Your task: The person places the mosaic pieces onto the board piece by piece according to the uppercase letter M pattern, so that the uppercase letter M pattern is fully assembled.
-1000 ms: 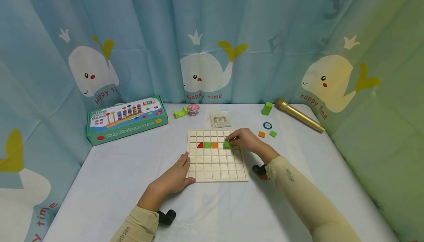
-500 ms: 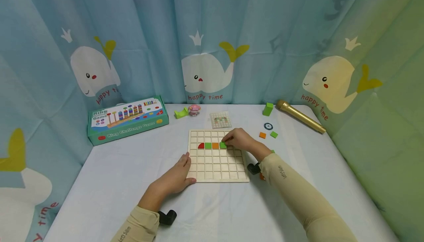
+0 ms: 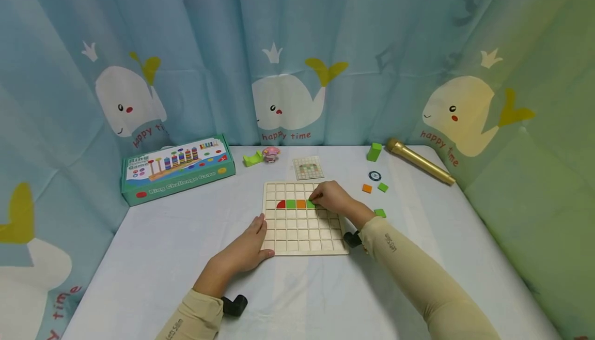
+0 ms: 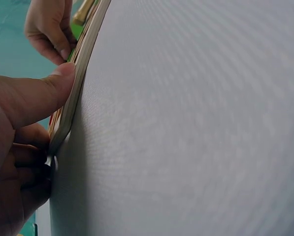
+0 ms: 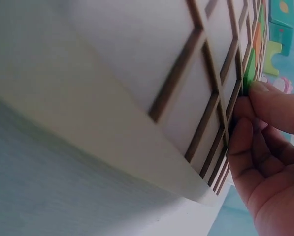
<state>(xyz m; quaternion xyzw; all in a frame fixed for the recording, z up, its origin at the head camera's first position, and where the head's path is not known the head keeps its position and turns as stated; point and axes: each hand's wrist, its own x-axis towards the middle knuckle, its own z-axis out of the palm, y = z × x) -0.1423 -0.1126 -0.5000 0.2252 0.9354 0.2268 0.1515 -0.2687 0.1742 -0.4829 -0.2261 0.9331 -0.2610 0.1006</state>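
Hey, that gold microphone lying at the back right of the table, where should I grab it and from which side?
Probably grip the gold microphone around its slim handle, midway along, reaching down from above with fingers across its length. It lies flat and slanted on the table, round head toward the green block, so the free lower end is likely the easier side to approach.

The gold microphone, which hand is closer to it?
Right. The right hand is on the board's upper cells, toward the gold microphone at the table's far right. The left hand holds the board's near-left corner, farther away.
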